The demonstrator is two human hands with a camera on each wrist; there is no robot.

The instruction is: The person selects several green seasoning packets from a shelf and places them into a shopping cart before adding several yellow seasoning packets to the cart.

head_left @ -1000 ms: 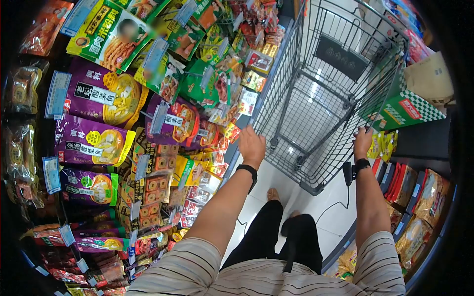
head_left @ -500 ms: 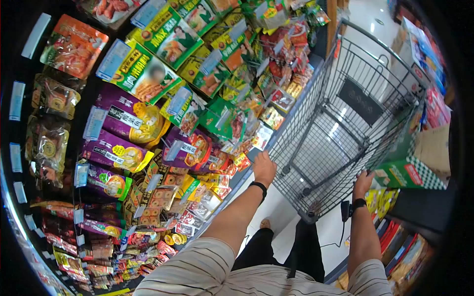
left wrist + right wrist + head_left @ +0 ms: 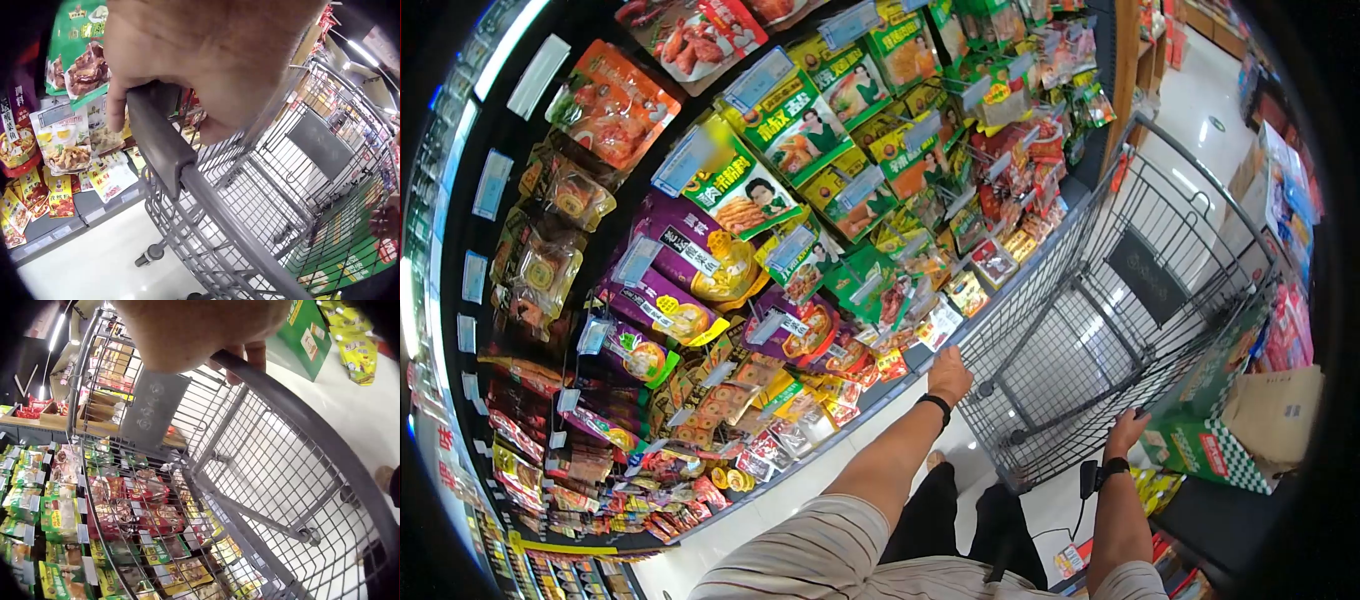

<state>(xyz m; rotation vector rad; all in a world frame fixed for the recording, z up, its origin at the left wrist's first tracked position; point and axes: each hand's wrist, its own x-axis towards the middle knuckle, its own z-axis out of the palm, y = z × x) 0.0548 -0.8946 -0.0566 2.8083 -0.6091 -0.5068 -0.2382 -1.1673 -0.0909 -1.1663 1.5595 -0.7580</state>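
Note:
A wire shopping cart (image 3: 1060, 370) with a grey frame stands in front of the person, its basket bare. The left hand (image 3: 950, 375) grips the near left corner of its handle (image 3: 159, 134); in the left wrist view the fingers of that hand (image 3: 206, 56) curl over the grey grip. The right hand (image 3: 1125, 432) holds the handle's right end. In the right wrist view, fingertips of the right hand (image 3: 200, 331) wrap under the dark bar (image 3: 300, 412). A black band sits on each wrist.
Shelves of hanging seasoning packets (image 3: 800, 250) fill the left side, close beside the cart. A green box (image 3: 1200, 445) with a brown carton (image 3: 1275, 410) stands at the right. White floor (image 3: 1210, 125) runs ahead past the cart.
The view has turned, so the shelf packets and cart sit farther right and lower in the head view. More of the aisle ahead shows. Both hands stay on the handle.

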